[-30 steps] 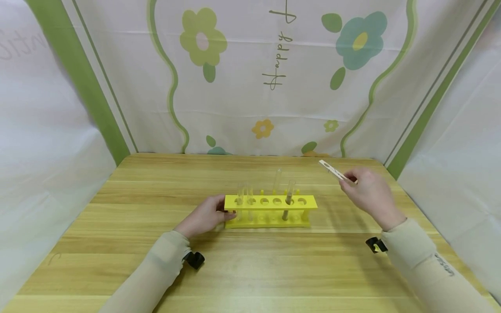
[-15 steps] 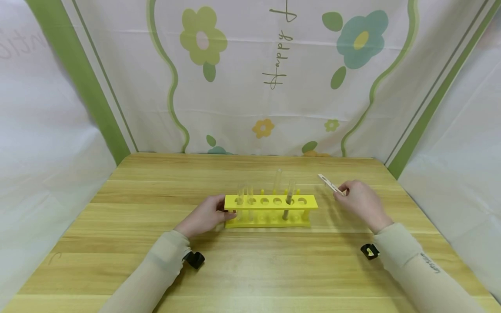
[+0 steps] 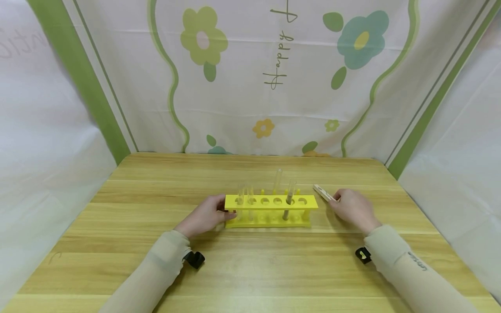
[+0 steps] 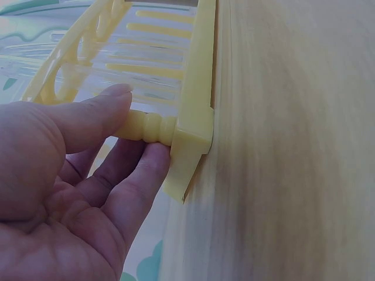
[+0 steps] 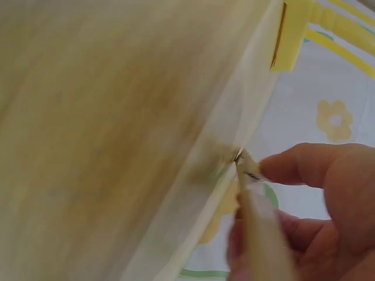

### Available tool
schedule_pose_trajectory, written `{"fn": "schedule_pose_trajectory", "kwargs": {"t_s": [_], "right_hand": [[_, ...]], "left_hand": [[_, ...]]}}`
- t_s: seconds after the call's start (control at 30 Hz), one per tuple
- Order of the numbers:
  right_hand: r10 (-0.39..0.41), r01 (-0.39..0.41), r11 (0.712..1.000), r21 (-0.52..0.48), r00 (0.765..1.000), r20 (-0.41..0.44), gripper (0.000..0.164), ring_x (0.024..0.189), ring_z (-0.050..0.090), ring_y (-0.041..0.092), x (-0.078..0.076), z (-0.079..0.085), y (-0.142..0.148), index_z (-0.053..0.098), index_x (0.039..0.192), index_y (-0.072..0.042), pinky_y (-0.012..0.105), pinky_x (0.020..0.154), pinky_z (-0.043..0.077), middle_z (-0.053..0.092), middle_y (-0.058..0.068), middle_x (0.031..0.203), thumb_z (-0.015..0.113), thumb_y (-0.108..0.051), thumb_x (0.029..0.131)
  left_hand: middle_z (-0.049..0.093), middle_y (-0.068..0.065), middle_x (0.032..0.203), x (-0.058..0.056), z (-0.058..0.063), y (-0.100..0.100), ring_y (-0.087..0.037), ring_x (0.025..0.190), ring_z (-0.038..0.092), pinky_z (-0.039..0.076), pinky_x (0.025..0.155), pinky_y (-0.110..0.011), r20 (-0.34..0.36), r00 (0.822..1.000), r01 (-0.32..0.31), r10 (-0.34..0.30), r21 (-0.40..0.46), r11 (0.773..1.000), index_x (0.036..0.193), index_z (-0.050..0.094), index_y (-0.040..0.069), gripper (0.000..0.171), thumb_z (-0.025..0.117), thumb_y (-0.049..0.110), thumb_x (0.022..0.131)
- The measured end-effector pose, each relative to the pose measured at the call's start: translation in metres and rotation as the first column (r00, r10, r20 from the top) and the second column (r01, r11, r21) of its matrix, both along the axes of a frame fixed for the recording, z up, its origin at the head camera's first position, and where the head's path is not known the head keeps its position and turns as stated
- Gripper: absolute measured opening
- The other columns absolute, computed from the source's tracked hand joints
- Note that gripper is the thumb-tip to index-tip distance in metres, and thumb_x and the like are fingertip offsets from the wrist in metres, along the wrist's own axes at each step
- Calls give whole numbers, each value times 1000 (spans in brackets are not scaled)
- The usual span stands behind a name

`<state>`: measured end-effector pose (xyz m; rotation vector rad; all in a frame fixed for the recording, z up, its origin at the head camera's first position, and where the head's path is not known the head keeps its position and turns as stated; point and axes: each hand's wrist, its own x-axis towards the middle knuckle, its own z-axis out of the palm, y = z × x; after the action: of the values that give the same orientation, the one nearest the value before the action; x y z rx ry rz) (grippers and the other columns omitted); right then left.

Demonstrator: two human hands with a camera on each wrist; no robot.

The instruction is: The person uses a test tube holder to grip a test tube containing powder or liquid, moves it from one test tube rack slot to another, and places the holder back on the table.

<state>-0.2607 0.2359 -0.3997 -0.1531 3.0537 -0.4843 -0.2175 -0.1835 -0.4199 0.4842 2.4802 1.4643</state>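
My left hand grips the left end post of a yellow test tube rack, thumb above and fingers curled beneath in the left wrist view. Two clear test tubes stand in the rack's left holes. A tube with dark grey contents leans in a hole toward the right. Behind, an upside-down clear tube sits over a peg. To the right of the rack, my right hand pinches a wooden test tube clamp low over the table; its metal spring shows in the right wrist view.
The wooden table runs back to a white curtain printed with flowers. White side curtains hang left and right. Several short yellow pegs stand along the rack's back edge.
My right hand has come down and to the left with the wooden test tube clamp, closer to the table and the rack. The left hand and the rack have stayed in place.
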Motion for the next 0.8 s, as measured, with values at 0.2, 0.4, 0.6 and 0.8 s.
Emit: {"fn": "schedule_pose_trajectory", "kwargs": {"t_s": [0.2,0.4,0.6,0.8], "right_hand": [[16,-16,1000,6,999,36,20,59,51,21,3,-2,-4,65,82,-6,34,50,41,59,4,69,64,-25,88],[69,-69,998,-1,997,37,20,55,51,18,1,-5,-7,62,81,-3,32,50,42,57,4,67,66,-22,89],[89,-90,996,13,996,30,20,56,50,18,0,-6,-9,61,84,-2,32,52,40,57,4,67,65,-21,91],[96,-97,995,13,994,42,26,58,52,19,-1,-6,-8,64,93,2,33,53,42,61,5,73,66,-24,93]], "left_hand": [[67,1,102,1,1,0,-18,91,62,52,78,-35,6,1000,3,-3,-8,1000,113,65,17,18,69,20,96],[67,0,101,1,2,0,-20,90,62,52,78,-36,7,1000,8,-8,-8,1000,111,65,17,16,68,21,96],[66,-2,98,0,0,0,-21,89,62,53,77,-36,6,1000,17,-17,-4,1000,108,64,15,13,68,20,96],[66,-2,98,0,0,-1,-21,89,62,53,77,-35,5,1000,22,-22,0,1000,107,65,14,13,69,20,96]]}}
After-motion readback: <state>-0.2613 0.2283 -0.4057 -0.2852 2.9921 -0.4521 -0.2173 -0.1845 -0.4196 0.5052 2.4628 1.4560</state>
